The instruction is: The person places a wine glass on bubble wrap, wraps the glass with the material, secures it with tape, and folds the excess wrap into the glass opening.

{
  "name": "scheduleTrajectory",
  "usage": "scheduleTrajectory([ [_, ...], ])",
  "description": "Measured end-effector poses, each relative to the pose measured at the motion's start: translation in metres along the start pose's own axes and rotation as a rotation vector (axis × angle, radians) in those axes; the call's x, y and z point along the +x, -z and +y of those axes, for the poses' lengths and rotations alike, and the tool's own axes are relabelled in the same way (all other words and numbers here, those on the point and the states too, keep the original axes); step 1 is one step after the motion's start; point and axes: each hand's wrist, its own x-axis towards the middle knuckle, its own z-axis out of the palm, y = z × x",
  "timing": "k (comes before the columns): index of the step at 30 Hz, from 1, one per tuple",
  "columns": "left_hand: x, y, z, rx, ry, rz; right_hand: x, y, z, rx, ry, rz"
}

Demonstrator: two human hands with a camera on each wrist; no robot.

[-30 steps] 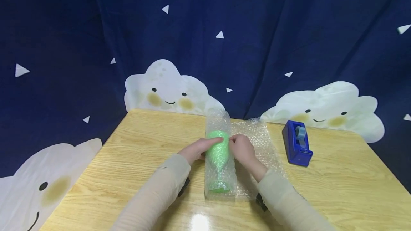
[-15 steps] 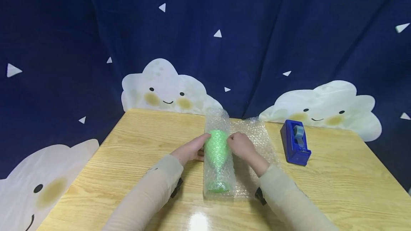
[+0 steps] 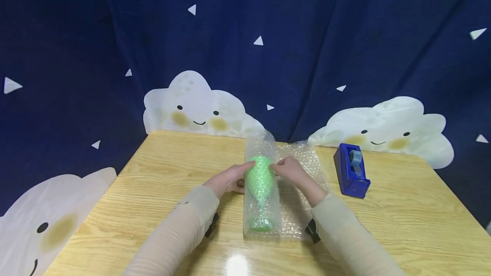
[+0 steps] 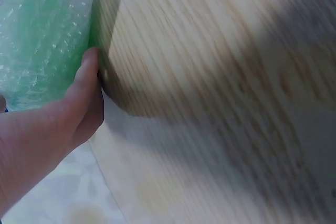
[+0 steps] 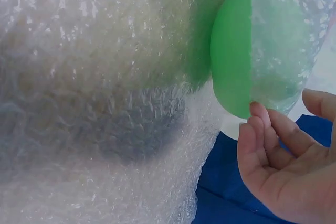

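Observation:
A green goblet [image 3: 262, 178] lies along the table with clear bubble wrap [image 3: 261, 142] rolled over it, its wide bowl toward the back. My left hand [image 3: 229, 178] holds the wrapped bowl from the left, thumb on top and fingers along the side. In the left wrist view those fingers [image 4: 86, 80] press against the wrap. At the bowl's right side, my right hand [image 3: 292, 171] touches the wrap's edge. The right wrist view shows its fingers [image 5: 273, 145] loosely bent at that edge, the thumb apart from them. Bare green bowl shows beside the edge.
More bubble wrap [image 3: 303, 156] spreads flat to the right of the goblet. A blue tape dispenser [image 3: 350, 173] with a roll of tape stands farther right on the wooden table [image 3: 184, 156]. Behind hangs a dark blue curtain [image 3: 215, 33] with cloud shapes.
My left thumb has drawn back from the bowl's middle toward its left edge. The right hand has loosened from a curled pinch, its thumb now reaching toward the bowl. The goblet stays in place.

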Motion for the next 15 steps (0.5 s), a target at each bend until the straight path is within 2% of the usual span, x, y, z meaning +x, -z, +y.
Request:
scheduleTrajectory([
  [8, 0.0002, -0.0041, 0.0024, -0.009, 0.007, 0.037, -0.0001, -0.0042, 0.0025, 0.062, -0.090, -0.019],
  [15, 0.0010, -0.0078, 0.0056, 0.040, 0.013, 0.071, 0.0004, -0.0060, 0.0041, 0.116, -0.130, -0.026],
])
